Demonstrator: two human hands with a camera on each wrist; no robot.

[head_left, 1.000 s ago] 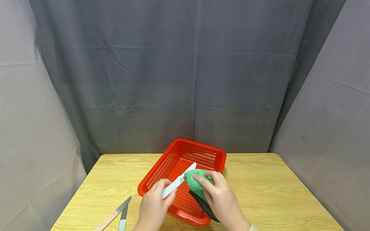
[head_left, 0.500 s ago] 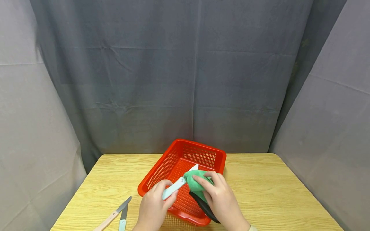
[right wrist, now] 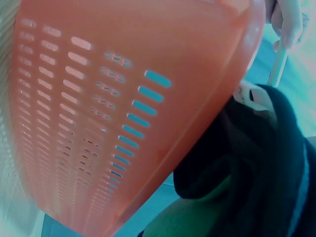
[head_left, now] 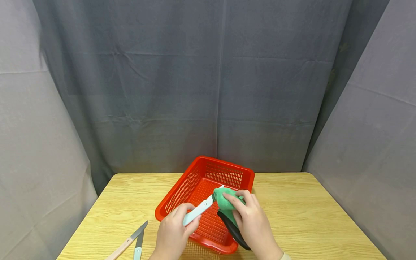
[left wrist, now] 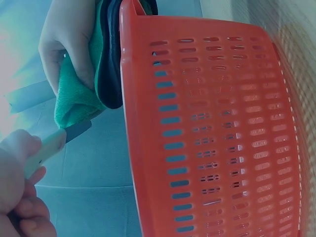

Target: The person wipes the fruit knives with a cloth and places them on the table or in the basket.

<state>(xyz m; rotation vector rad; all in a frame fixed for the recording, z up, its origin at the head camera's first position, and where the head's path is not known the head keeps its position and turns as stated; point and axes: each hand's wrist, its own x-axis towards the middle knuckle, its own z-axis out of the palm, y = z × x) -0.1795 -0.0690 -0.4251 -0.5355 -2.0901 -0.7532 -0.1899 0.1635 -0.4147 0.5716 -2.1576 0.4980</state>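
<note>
two hands are seen over a red basket (head_left: pixel 182 195). a pale-handled knife (head_left: pixel 201 209) is gripped at its handle by the curled fingers of the left hand (head_left: pixel 173 233). a green cloth (head_left: pixel 224 202), edged in black, is pinched around the blade near its tip by the right hand (head_left: pixel 253 225). two more knives (head_left: pixel 131 242) are laid on the wooden table (head_left: pixel 308 216), well to the left of the left hand.

1. I see a light wood-grain desk (head_left: pixel 308 220) set against grey curtains.
2. A red perforated plastic basket (head_left: pixel 182 193) sits on it, near the middle, turned at an angle.
3. Two knives lie on the desk at its near left: one with a wooden handle (head_left: pixel 125 242), one with a pale blue handle (head_left: pixel 138 246), their blades touching.
</note>
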